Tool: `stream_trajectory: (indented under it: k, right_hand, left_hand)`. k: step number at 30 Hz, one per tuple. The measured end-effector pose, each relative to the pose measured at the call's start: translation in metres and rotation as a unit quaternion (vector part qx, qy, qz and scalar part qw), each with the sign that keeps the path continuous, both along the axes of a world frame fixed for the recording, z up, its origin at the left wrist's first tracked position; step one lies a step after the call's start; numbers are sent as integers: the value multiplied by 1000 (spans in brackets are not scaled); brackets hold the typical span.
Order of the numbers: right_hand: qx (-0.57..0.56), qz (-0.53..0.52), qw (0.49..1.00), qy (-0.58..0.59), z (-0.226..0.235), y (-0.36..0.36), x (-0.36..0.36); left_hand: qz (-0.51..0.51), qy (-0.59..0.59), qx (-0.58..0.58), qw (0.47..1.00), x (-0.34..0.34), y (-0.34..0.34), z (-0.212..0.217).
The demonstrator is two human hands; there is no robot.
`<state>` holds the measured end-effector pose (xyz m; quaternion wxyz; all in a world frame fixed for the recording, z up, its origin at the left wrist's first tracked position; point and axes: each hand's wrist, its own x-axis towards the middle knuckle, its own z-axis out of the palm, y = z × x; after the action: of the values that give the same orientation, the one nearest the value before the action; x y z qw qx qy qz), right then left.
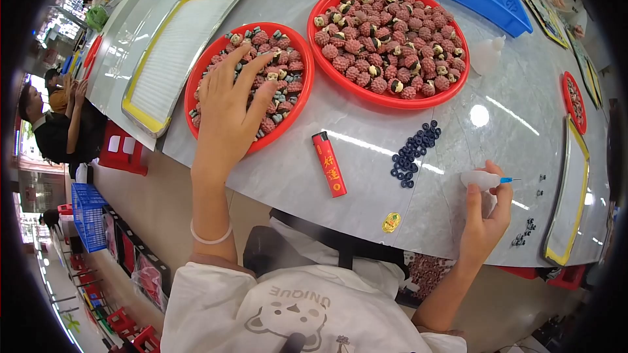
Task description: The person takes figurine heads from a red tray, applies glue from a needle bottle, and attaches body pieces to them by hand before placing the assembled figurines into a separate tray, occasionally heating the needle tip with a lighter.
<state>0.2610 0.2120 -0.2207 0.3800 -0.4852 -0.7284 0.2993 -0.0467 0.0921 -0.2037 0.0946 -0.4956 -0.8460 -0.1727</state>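
Note:
My left hand (230,108) rests over a small red round tray (306,85), its fingers spread among knobby dusty-red pieces and grey-blue bits; the fingertips partly cover what they touch. My right hand (485,225) grips a small white squeeze bottle (476,179) with a blue needle tip pointing right, held just above the table. Left of that bottle lies a cluster of dark blue rings (415,151). A red lighter (329,165) is on the table between my hands. To the right of my right hand, a few tiny dark parts (523,233) are scattered.
A larger red tray (366,96) full of knobby pieces stands farther back, beside a translucent white object (487,56). Yellow-edged trays flank me at left (147,119) and right (556,248). A blue bin (517,25) sits at the back. A gold sticker (391,222) lies near the table edge.

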Motion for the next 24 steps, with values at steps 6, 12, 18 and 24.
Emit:
stream_trajectory:
  k: [6, 12, 18, 24]
  right_hand:
    - [112, 147, 940, 288, 63, -53, 0]
    - [-210, 421, 623, 625, 101, -88, -31]
    - [-234, 409, 565, 677, 97, -87, -32]
    - [-348, 423, 550, 631, 106, -93, -17]
  left_hand:
    - [5, 5, -8, 1000, 1, 0, 2]
    - [5, 5, -9, 1000, 5, 2, 0]
    - [23, 17, -8, 1000, 5, -1, -3]
    - [29, 11, -11, 999, 3, -3, -5]
